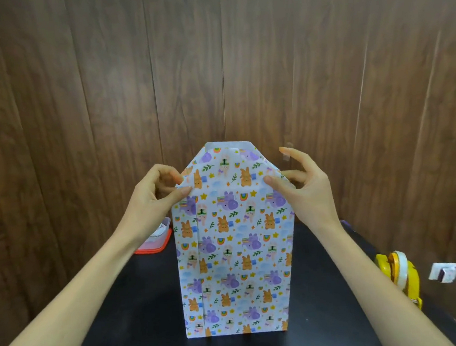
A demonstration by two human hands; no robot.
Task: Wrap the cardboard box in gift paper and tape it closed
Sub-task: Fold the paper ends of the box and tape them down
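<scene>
The box point(234, 255) stands upright on the black table, fully covered in white gift paper printed with bunnies, purple animals and rainbows. Its top end flap point(227, 163) is folded into a trapezoid that points up. My left hand point(156, 191) pinches the paper at the top left corner of the box, thumb in front. My right hand point(298, 184) holds the top right corner, thumb pressed on the front face and index finger raised. A small strip of clear tape point(286, 155) hangs from the raised index finger.
A yellow tape dispenser point(401, 273) with a white roll sits at the table's right edge. A clear container with a red lid point(158, 241) lies behind my left forearm. The black table point(140, 318) backs onto a wood-panelled wall; a small white object point(443, 272) is on the floor at right.
</scene>
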